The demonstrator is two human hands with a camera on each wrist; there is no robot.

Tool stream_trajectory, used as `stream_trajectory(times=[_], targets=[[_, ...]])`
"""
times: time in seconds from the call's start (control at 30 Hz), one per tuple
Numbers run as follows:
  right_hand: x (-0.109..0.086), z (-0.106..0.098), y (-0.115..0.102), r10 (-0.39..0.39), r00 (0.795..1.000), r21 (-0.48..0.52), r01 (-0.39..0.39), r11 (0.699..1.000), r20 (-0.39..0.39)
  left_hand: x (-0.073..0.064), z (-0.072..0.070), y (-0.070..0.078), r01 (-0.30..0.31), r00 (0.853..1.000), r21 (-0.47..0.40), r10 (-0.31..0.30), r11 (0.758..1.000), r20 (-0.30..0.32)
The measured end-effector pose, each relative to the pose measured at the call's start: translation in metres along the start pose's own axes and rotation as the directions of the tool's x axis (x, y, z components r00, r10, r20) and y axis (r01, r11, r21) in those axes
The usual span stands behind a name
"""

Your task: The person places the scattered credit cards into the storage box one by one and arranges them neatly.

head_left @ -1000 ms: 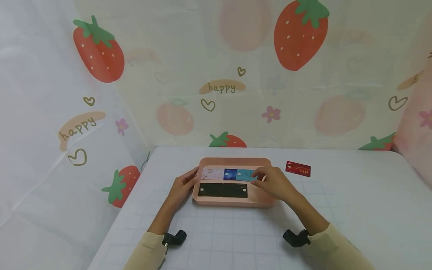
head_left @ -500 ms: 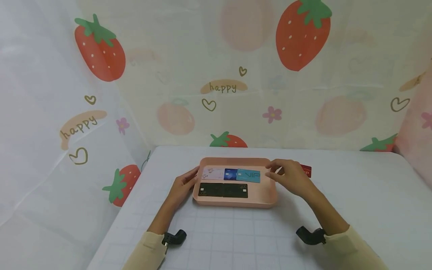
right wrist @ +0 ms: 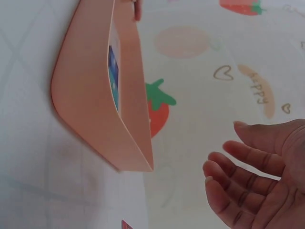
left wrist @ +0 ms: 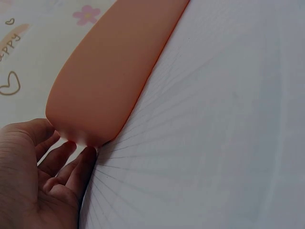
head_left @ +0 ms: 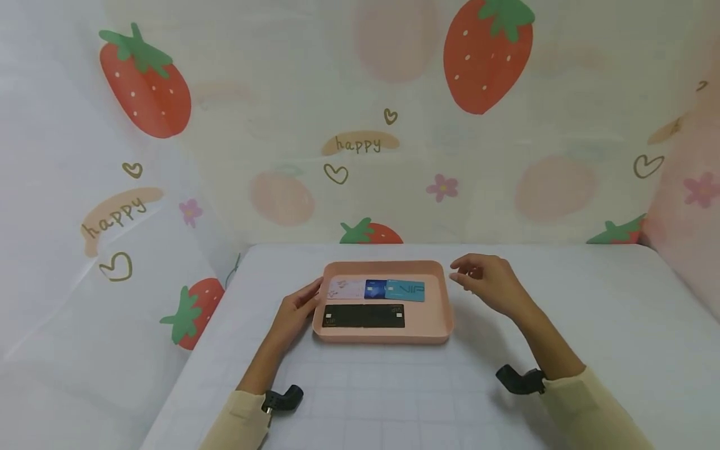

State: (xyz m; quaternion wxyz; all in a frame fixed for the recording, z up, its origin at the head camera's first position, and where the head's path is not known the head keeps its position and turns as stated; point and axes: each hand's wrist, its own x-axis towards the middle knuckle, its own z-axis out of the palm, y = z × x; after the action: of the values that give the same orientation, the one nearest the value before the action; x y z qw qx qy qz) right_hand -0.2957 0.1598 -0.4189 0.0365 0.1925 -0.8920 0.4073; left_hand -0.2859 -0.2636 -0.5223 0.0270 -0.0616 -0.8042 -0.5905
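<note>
My left hand point(head_left: 295, 314) holds the left end of a pink tray point(head_left: 427, 328). In the left wrist view, several fingertips press its outer wall and the thumb reaches the rim. A pale floral card point(head_left: 345, 289), a dark blue card point(head_left: 375, 289) and a light blue VIP card point(head_left: 406, 290) form the tray's back row, the light blue one overlapping the dark blue. In front lie two black cards end to end, one left point(head_left: 342, 316), one right point(head_left: 384, 316). Beyond the tray's right end, my right hand point(head_left: 488, 282) hovers with loosely bent fingers, holding nothing.
A red corner point(right wrist: 126, 224), probably of the red card, shows at the bottom of the right wrist view; in the head view the right hand hides that card. Strawberry-printed sheeting point(head_left: 416, 150) stands behind the white table point(head_left: 382, 387).
My right hand has let go of the light blue card, leaving it in the tray, and has moved right and back, over the red card. The left hand has stayed at the tray.
</note>
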Motion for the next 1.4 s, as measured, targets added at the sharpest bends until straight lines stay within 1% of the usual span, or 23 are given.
stream_trajectory(times=[0.13,0.3,0.53,0.67,0.87,1.07,1.23,1.3,1.4], targets=[[0.002,-0.004,0.003,0.023,1.000,0.006,-0.023,1.000,-0.014,0.000,-0.002,0.001,-0.005,1.000,-0.003,0.005,1.000,0.007],[0.004,-0.009,0.013,0.040,0.999,0.012,-0.039,0.999,-0.030,0.000,-0.001,0.000,0.004,1.000,0.023,-0.004,1.000,-0.007],[0.005,-0.016,0.027,0.077,0.994,-0.024,-0.079,0.997,-0.073,0.000,-0.002,-0.002,-0.028,0.999,-0.043,0.029,0.999,0.020],[0.005,-0.019,0.035,0.113,0.990,-0.033,-0.116,0.993,-0.088,0.000,-0.002,-0.002,-0.032,0.999,-0.038,0.032,0.999,0.020],[0.006,-0.022,0.053,0.132,0.984,-0.066,-0.140,0.988,-0.118,-0.001,-0.002,0.000,-0.024,1.000,-0.027,0.025,0.999,0.020],[0.006,-0.022,0.071,0.199,0.974,-0.067,-0.207,0.976,-0.112,0.000,-0.002,-0.002,-0.026,0.999,-0.039,0.027,0.999,0.028],[0.005,-0.021,0.084,0.246,0.966,-0.076,-0.252,0.965,-0.073,0.000,-0.002,-0.002,-0.032,0.999,-0.023,0.033,0.999,0.025],[0.005,-0.020,0.089,0.263,0.963,-0.078,-0.268,0.960,-0.060,0.000,-0.002,-0.001,-0.024,1.000,-0.018,0.024,1.000,0.016],[0.005,-0.020,0.096,0.280,0.958,-0.090,-0.285,0.954,-0.066,0.000,-0.001,-0.001,-0.016,1.000,-0.019,0.016,1.000,0.014]])
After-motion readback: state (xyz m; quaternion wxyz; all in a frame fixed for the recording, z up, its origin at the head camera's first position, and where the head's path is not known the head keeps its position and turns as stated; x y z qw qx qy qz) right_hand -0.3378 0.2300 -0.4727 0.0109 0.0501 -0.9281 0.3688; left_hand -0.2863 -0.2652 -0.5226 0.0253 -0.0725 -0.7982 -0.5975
